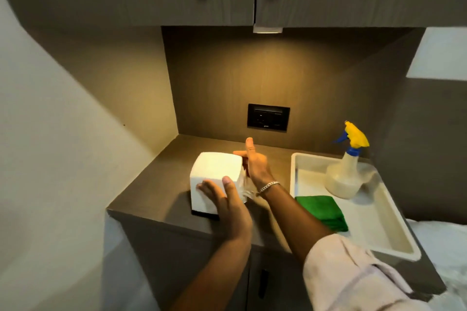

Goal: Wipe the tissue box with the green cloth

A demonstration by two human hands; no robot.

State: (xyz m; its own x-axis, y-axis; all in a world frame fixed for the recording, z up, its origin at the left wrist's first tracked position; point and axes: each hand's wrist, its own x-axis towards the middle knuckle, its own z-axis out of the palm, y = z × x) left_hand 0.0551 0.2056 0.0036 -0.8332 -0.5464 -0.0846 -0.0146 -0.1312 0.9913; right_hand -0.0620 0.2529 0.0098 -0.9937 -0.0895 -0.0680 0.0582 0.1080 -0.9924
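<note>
A white cube-shaped tissue box (214,171) stands on the brown counter (156,192), with a tissue sticking out of its right side. My left hand (225,199) lies flat against the box's near face, fingers spread. My right hand (252,161) touches the box's right side at the tissue, thumb raised; whether it pinches the tissue is unclear. The folded green cloth (322,211) lies in the white tray (389,232) to the right, untouched.
A spray bottle (345,177) with a yellow and blue head stands at the back of the tray. A black wall socket (268,116) sits on the back panel. Cupboards hang overhead, and a wall closes the left side.
</note>
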